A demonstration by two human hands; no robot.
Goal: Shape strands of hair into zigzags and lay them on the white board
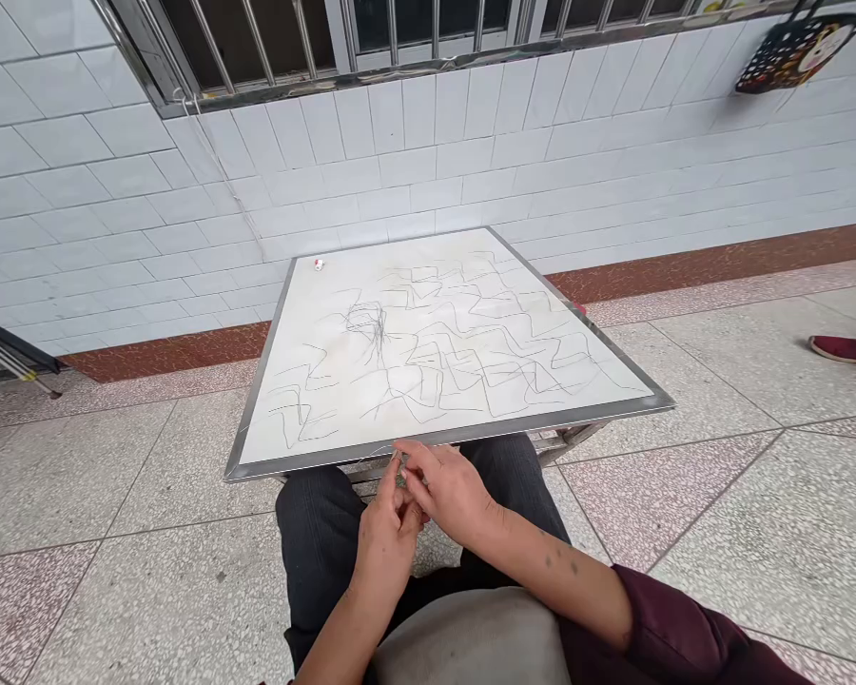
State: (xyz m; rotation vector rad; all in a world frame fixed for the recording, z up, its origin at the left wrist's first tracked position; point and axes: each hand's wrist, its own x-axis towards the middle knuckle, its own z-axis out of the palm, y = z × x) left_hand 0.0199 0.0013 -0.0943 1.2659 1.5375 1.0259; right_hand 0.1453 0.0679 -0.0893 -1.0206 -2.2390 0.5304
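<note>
My left hand [387, 533] and my right hand [451, 488] meet just off the near edge of the table, above my lap. Both are closed, fingertips touching or almost touching. From the fingertips a very fine pale strand [375, 453] runs left along the table edge; whether it is wire or thread is too small to tell. On the white tabletop [342, 285] lie many thin, dark, bent strands [486, 388], spread mostly over the middle and right. A denser tangled bunch of strands [378, 323] sits left of centre.
A small red-and-white object [319, 264] lies at the table's far left corner. Behind stands a white tiled wall [414, 143] with a barred window [392, 33]. A dotted bag [791, 52] hangs at the upper right. Someone's red shoe [848, 351] shows at the right edge.
</note>
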